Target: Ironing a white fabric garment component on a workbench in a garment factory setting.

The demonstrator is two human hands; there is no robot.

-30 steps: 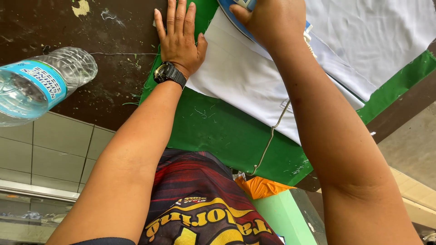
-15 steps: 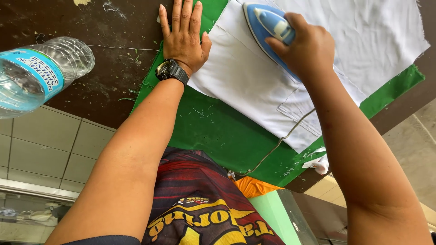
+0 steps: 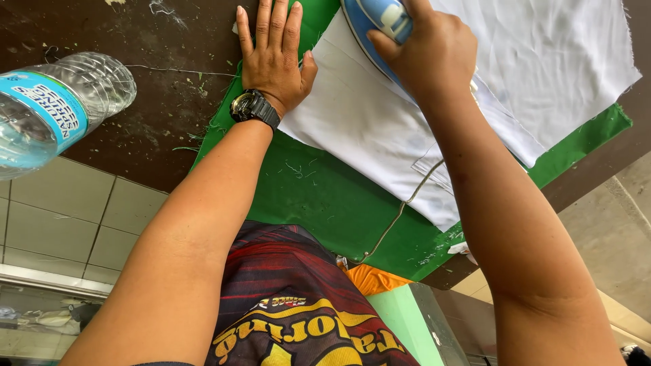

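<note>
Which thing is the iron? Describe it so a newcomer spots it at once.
Start at the green mat covering the dark table; white cloth lies across it. On that cloth, under the right hand, sits the iron: the only blue-and-white hard-shelled thing there, unlike the clear bottle far left.

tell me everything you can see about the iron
The iron is blue and white, plastic-looking, with a rounded body; its top is cut off by the frame edge. It sits soleplate-down on the white cloth over the green mat. The right hand grips its handle. A thin cord trails toward the person.
</note>
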